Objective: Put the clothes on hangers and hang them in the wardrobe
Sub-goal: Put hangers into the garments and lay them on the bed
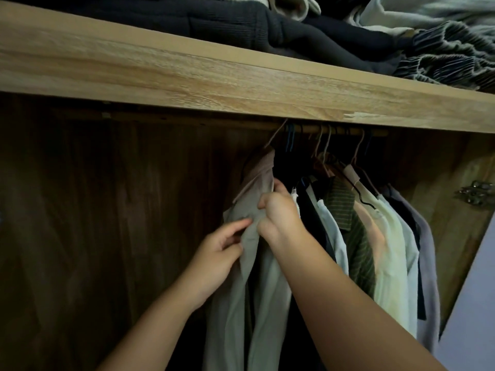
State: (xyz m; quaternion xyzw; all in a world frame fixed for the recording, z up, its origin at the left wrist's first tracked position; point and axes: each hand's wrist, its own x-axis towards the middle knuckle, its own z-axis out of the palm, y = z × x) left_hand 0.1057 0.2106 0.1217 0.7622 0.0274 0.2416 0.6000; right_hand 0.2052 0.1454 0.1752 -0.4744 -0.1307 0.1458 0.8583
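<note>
2 hands meet on a pale grey-green shirt point(257, 263) hanging in the wardrobe: the left hand point(217, 253) pinches its front edge, the right hand point(278, 212) grips fabric beside it. Above them its hanger hook point(276, 133) sits tilted on the rail point(340, 131); a hard tug could likely unhook it.

I see a shelf point(187, 73) of pale, matt, grained wood and a darker wooden back panel point(107, 210). The grey shirt point(235, 303) looks like thin, smooth cloth; the folded dark clothes point(241, 25) above look ribbed and knitted.
</note>
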